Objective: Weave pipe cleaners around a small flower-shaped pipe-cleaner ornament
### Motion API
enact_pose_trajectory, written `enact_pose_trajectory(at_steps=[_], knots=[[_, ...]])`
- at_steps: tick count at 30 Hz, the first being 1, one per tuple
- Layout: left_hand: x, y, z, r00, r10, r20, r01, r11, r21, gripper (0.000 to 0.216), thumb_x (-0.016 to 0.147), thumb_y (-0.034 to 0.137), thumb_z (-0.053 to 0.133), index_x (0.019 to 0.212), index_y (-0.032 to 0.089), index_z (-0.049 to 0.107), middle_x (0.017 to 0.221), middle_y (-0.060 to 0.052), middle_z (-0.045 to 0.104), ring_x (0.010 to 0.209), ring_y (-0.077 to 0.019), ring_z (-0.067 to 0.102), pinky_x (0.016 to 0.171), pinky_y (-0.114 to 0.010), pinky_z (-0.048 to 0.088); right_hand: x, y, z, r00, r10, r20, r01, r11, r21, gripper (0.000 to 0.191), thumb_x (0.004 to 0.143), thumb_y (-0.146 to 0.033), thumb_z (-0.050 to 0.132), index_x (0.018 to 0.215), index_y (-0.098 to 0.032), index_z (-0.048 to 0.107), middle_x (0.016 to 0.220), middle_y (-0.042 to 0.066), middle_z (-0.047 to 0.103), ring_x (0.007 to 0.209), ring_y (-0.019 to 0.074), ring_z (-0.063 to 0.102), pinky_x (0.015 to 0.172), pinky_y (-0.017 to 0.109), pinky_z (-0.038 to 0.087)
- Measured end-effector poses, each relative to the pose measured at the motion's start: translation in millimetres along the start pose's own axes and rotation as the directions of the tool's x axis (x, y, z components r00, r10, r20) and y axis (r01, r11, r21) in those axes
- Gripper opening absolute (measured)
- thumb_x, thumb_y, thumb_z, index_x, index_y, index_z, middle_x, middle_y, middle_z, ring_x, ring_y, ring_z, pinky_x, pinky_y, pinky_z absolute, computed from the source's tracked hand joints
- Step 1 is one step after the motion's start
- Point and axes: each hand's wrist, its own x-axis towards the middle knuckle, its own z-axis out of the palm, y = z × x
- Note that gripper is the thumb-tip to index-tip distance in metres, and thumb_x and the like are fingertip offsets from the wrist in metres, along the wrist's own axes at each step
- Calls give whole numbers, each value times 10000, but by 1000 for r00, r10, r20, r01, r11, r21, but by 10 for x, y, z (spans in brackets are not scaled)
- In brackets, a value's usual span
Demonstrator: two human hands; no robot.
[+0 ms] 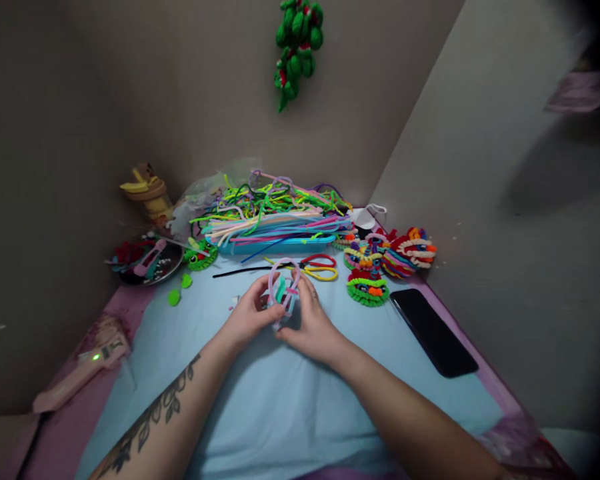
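Near the middle of the cloth, both hands hold a small pipe-cleaner figure (286, 308) in pale blue and teal, with a lilac loop (284, 262) rising from its top. My left hand (254, 308) grips its left side, thumb across the front. Around the right side curl the fingers of my right hand (307, 319), its thumb low at the base. Part of the figure is hidden by the fingers. Just behind lie scissors (323, 268) with red and yellow handles and a black pipe cleaner (240, 271).
A blue tray (275, 247) heaped with pipe cleaners (273, 223) stands at the back. Finished fuzzy faces (368, 291) and a black phone (433, 333) lie on the right. On the left are a metal bowl (167, 263), green pieces (174, 297) and a pink glue gun (87, 373).
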Motion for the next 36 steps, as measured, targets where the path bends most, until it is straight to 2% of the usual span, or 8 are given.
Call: enact_pose_trajectory(at_steps=[5,11,15,19,24,30,33,36], knots=[[0,-8,17,998,-4,-59,0,998,-69,635,674,325,752,1238,213,484,1223,-89,531,956,-197,566,772,-284,481,-13,-3,59,987,-87,-133,80,995,-57,951,712,-182,630,1446,-213,26,1484,153,197,1380,290,209,1090,494,300],[-30,-15,67,990,-105,-93,85,977,-197,655,708,305,730,1283,239,424,1036,-51,569,740,-112,556,583,-198,453,-45,-50,53,903,-326,-281,265,935,-234,405,765,-97,550,1144,-226,487,1232,114,429,1200,261,419,992,482,399],[-53,12,107,986,-139,-94,105,948,-300,629,692,306,744,1246,240,454,982,-36,573,722,-101,551,576,-187,447,-35,-89,64,861,-388,-330,295,908,-298,189,765,-97,576,919,-206,571,1050,84,482,1043,239,474,917,456,439],[-58,41,151,981,-168,-97,124,928,-352,578,678,315,755,1188,242,493,921,-16,586,699,-92,552,589,-184,446,6,-109,25,814,-478,-330,355,859,-368,162,772,-91,575,878,-212,595,990,73,507,967,220,477,855,421,462],[-24,77,117,968,-114,-225,31,939,-343,494,674,308,756,1107,226,533,859,1,587,687,-93,562,560,-168,430,10,-182,-6,666,-730,-157,625,660,-417,163,784,-70,539,843,-211,599,881,44,569,832,171,519,726,336,453],[37,115,-121,931,-34,-362,-88,945,-316,496,684,333,736,1120,235,520,962,-37,593,818,-170,618,642,-254,501,-172,-356,170,420,-899,125,896,389,-213,126,760,-116,575,694,-219,544,635,-27,509,596,113,475,570,260,405],[55,122,-202,923,-1,-385,-83,976,-201,545,675,328,738,1161,255,502,1089,-49,572,841,-169,612,623,-242,494,-225,-352,165,461,-885,59,884,452,-117,82,777,-144,564,805,-218,542,712,5,579,665,135,547,620,278,454],[34,130,-192,930,98,-355,-83,995,59,615,669,313,738,1220,255,472,1221,-68,520,925,-177,586,697,-252,492,-185,-273,47,673,-733,-101,737,676,8,234,841,-235,501,1069,-183,507,910,89,635,856,188,601,755,353,496]])
